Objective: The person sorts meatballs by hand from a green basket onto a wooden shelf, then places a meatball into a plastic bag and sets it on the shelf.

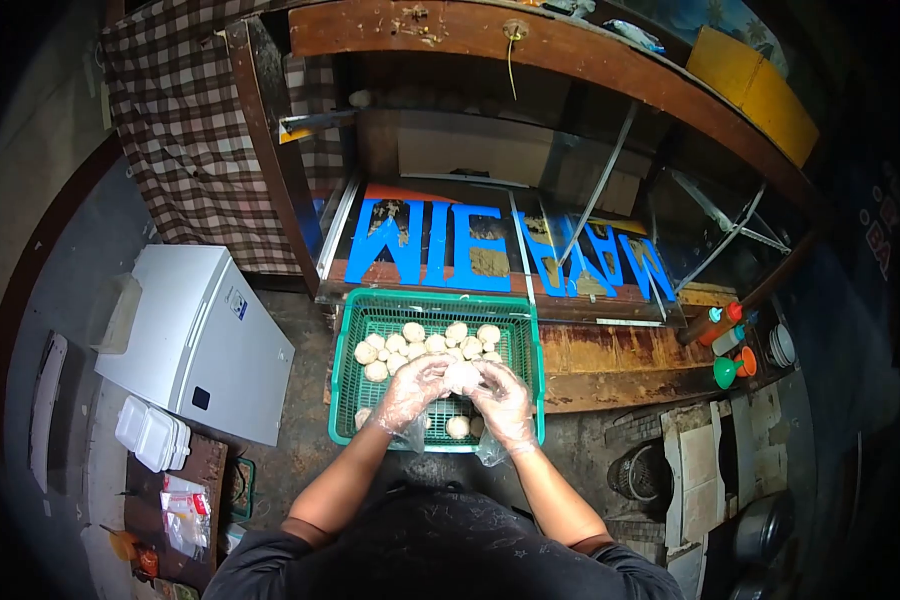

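Note:
Both my hands wear clear plastic gloves and meet over a green plastic basket (338, 385). Between them is a pale, doughy-looking ball (462, 377). My left hand (417, 385) closes on its left side with bent fingers. From the other side, my right hand (503, 400) presses its fingers against the same ball. Several similar whitish balls (413, 332) lie in the basket beyond my hands, most of them bunched in the middle. Another ball (458, 427) rests near the basket's front wall, below my hands.
Behind the basket stands a glass display case with blue lettering (480, 250). A wooden bench (620, 360) runs to the right, with sauce bottles (725, 325) and funnels (724, 373) at its end. On the left are a white chest freezer (210, 340) and foam boxes (153, 433).

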{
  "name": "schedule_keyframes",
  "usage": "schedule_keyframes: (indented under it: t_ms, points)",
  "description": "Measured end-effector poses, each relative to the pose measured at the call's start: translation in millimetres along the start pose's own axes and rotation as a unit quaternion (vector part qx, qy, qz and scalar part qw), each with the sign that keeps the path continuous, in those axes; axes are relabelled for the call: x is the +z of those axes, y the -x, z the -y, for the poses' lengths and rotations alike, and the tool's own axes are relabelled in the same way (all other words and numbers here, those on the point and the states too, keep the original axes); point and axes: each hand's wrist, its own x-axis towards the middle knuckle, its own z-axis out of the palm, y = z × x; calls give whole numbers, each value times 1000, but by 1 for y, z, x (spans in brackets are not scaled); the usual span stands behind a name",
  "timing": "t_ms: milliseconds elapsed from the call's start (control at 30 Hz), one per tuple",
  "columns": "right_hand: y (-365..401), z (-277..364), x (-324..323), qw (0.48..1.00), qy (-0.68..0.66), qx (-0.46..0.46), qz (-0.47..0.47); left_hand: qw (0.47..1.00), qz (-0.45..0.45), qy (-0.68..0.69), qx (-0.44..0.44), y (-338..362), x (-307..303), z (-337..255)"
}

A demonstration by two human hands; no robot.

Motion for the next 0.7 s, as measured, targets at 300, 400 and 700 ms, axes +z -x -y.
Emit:
schedule_keyframes:
  t_ms: [300, 400, 700]
  points:
    - [-22, 27, 1, 997, 12, -61, 46, 999, -12, 19, 49, -14, 5, -23]
    - [-29, 33, -3, 997, -23, -60, 47, 999, -13, 13, 40, -18, 10, -39]
    - [-64, 35, -2, 989, -21, -143, 17, 992, -58, -12, 108, -37, 21, -58]
